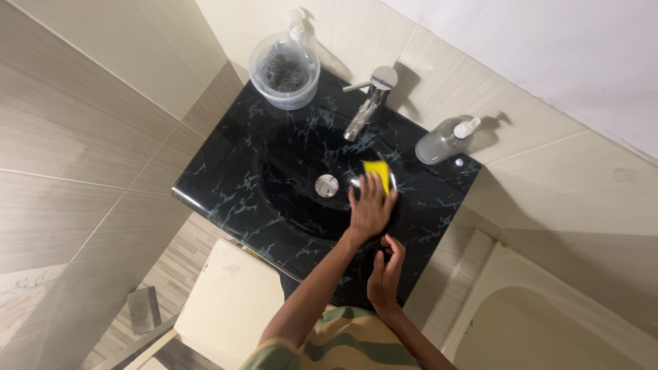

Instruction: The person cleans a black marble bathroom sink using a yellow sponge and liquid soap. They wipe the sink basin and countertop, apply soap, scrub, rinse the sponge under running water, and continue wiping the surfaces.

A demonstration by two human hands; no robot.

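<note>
Left hand (370, 205) flat, fingers spread, pressing a yellow sponge (378, 173) against the right inner wall of the black marbled sink (226, 199), just right of the chrome drain plug (327, 186). Right hand (385, 274) loosely curled, nothing held, fingertips touching the sink's front rim.

Scrubbing apparently under way: no foam or clear wet streaks to see, so hard to judge how much of the basin is covered; left side and rim look untouched.

Behind the basin, a chrome tap (370, 99). Back right corner, a clear rounded pump bottle (445, 139) with white nozzle, no label visible. Back left, a clear plastic tub (284, 68) holding dark steel wool, a white pump top behind it.
</note>
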